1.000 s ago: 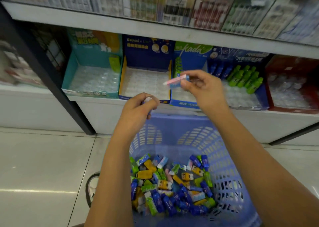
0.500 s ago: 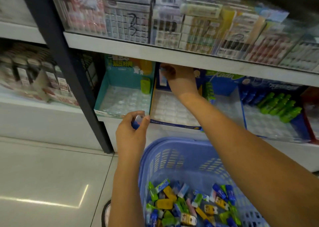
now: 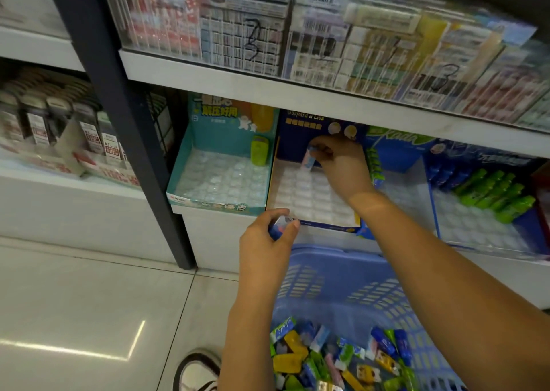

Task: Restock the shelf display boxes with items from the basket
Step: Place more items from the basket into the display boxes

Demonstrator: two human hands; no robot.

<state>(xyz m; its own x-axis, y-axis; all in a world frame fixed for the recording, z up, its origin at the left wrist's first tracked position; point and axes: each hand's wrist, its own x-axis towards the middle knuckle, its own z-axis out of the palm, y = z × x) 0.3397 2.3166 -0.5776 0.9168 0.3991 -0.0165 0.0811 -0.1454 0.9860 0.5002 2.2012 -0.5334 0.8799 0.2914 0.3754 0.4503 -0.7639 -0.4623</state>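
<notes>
View, single: head-worn wide-angle camera, set above and in front of the dark blue display box point(image 3: 312, 194), facing forward and down at it from near, with straight lines bowed toward the frame edges. Field, relative to that box: shelf board point(image 3: 268, 90) above it; teal display box point(image 3: 220, 182) just left, black upright post point(image 3: 113, 116) and pale floor point(image 3: 74, 301) further left; blue basket point(image 3: 336, 256) directly below and nearer the lens, cut by the bottom edge; one shoe point(image 3: 198, 372) below and left, almost under the camera.
</notes>
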